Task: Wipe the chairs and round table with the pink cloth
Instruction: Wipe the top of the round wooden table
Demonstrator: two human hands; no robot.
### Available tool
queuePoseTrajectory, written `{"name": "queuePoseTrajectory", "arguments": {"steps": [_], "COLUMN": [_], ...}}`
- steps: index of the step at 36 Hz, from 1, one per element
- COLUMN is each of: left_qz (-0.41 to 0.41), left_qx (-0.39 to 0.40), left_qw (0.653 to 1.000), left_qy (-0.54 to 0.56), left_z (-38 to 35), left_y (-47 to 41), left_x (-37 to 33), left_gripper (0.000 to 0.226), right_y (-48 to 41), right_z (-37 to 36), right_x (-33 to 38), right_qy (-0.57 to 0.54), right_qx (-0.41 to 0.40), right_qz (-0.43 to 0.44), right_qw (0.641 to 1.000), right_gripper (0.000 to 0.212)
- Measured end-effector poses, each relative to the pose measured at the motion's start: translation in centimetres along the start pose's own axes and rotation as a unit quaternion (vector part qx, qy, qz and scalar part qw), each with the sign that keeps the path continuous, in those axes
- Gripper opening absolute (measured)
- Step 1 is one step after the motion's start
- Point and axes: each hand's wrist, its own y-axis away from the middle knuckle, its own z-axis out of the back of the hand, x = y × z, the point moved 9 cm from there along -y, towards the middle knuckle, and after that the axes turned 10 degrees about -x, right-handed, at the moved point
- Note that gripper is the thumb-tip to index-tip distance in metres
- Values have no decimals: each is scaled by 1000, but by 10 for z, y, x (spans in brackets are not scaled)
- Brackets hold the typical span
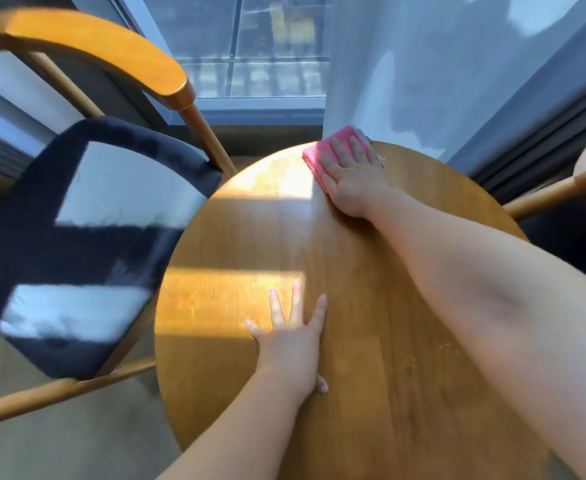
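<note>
Lying flat, pink cloth (320, 151) under right hand (353, 180)

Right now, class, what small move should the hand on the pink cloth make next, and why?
Probably draw the right hand and pink cloth back toward the body across the round table: the cloth is pressed flat at the far rim, and most of the top lies nearer. The left hand rests flat.

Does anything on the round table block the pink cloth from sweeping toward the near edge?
No object does. The right hand presses the pink cloth at the far edge; otherwise only the left hand rests flat on the round table, nearer the person.
</note>
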Motion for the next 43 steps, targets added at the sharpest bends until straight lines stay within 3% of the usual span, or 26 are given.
{"name": "queuePoseTrajectory", "arguments": {"steps": [9,26,33,43], "left_qz": [1,0,2,3], "left_qx": [-2,-24,-18,-6], "left_qw": [1000,1000,1000,1000], "left_qy": [-8,-5,6,7], "left_z": [3,6,6,4], "left_y": [1,1,1,0], "left_x": [0,1,0,1], "left_gripper": [137,137,137,139], "right_y": [92,335,316,182], "right_z": [5,-22,-17,1], "right_x": [-71,-129,-140,-125], "right_qy": [24,18,36,20], "right_qx": [26,50,40,22], "right_qz": [-60,-220,-244,-206], "right_qw": [998,974,968,978], "right_gripper": [55,52,55,57]}}
